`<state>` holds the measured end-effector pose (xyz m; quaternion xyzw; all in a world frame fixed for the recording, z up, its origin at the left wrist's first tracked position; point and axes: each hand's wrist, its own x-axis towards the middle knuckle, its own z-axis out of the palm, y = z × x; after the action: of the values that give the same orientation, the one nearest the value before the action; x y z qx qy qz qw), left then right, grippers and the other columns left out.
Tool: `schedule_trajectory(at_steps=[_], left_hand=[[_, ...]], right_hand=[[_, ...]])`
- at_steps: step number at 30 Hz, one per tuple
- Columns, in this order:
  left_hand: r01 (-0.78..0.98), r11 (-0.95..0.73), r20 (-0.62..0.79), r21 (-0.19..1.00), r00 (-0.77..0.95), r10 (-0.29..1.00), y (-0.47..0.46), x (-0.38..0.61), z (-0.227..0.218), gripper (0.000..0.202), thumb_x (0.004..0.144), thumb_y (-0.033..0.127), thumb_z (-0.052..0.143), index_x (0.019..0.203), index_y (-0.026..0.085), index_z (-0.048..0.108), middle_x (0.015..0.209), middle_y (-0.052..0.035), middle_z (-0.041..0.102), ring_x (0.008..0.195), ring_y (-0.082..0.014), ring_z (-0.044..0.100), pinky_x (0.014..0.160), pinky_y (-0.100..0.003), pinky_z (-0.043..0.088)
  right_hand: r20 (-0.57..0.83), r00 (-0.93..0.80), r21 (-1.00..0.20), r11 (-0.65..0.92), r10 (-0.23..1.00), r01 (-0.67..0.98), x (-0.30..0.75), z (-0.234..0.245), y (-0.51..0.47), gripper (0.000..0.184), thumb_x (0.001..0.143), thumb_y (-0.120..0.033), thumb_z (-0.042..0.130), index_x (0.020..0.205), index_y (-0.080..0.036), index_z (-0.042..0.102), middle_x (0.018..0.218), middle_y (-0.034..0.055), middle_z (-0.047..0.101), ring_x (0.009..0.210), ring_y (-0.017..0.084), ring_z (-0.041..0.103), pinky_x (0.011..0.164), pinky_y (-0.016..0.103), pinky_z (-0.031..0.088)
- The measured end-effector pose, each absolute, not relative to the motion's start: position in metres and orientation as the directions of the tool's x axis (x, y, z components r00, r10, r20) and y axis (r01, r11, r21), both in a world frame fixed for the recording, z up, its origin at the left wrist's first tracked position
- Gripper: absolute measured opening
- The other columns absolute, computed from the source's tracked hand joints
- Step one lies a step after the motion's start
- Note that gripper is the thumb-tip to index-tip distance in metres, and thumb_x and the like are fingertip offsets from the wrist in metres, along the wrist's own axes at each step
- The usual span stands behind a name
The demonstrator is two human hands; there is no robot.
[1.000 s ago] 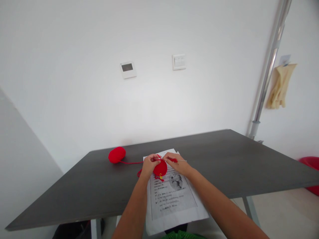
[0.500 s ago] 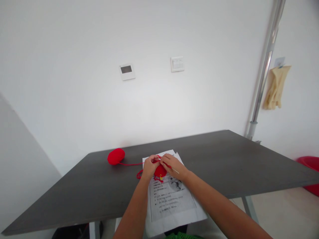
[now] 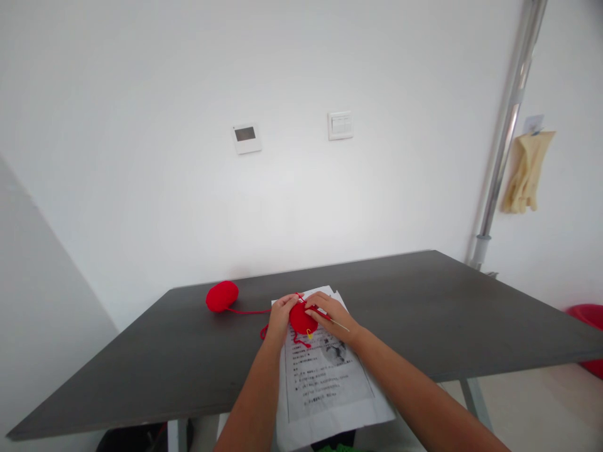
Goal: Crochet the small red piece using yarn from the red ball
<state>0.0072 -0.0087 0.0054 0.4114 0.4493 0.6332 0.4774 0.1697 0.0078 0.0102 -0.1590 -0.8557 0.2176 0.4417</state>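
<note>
Between my hands is a small round piece of red crochet [image 3: 303, 319], held over printed sheets of paper [image 3: 325, 389]. My left hand [image 3: 281, 312] pinches its left edge, with red yarn passing by the fingers. A crochet hook [image 3: 340, 325] with a red grip and pale shaft end lies in my right hand [image 3: 331, 311], its tip side at the top of the piece. A yellow stitch marker [image 3: 309, 333] hangs at the lower edge, beside a loose red yarn tail [image 3: 302, 343]. From the left, a strand runs to the ball of red yarn [image 3: 222, 296].
The dark grey table [image 3: 400, 301] stands against a white wall with a switch [image 3: 340, 125] and a small display panel [image 3: 247, 138]. Pale yellow gloves [image 3: 528, 172] hang beside a metal pole [image 3: 502, 150]. A red tub [image 3: 588, 314] shows at far right.
My right fingers have moved slightly apart from my left ones, so more of the crochet piece shows. The whole view has shifted slightly.
</note>
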Motion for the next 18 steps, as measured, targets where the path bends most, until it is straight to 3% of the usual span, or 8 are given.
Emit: schedule_trajectory(at_steps=[10, 18], left_hand=[[-0.365, -0.055, -0.022, 0.929, -0.201, 0.979, -0.0143, 0.0095, 0.0127, 0.021, 0.047, 0.027, 0.075, 0.060, 0.012, 0.068, 0.058, -0.0040, 0.065, 0.054, -0.0132, 0.056, 0.055, -0.025, 0.043], [-0.327, -0.085, 0.006, 0.941, -0.235, 0.972, -0.0115, 0.0080, 0.0077, 0.017, 0.051, 0.027, 0.071, 0.058, 0.012, 0.067, 0.057, -0.0038, 0.064, 0.052, -0.0131, 0.054, 0.053, -0.025, 0.041]], right_hand=[[0.689, -0.596, -0.457, 0.886, 0.413, 0.085, 0.1693, 0.0147, 0.0009, 0.014, 0.090, -0.021, 0.043, 0.096, -0.020, 0.055, 0.099, 0.0068, 0.057, 0.092, 0.017, 0.054, 0.085, 0.032, 0.044], [0.700, -0.572, -0.417, 0.895, 0.427, 0.158, 0.1670, 0.0157, 0.0002, 0.015, 0.091, -0.021, 0.039, 0.093, -0.020, 0.053, 0.098, 0.0073, 0.057, 0.091, 0.018, 0.053, 0.082, 0.033, 0.044]])
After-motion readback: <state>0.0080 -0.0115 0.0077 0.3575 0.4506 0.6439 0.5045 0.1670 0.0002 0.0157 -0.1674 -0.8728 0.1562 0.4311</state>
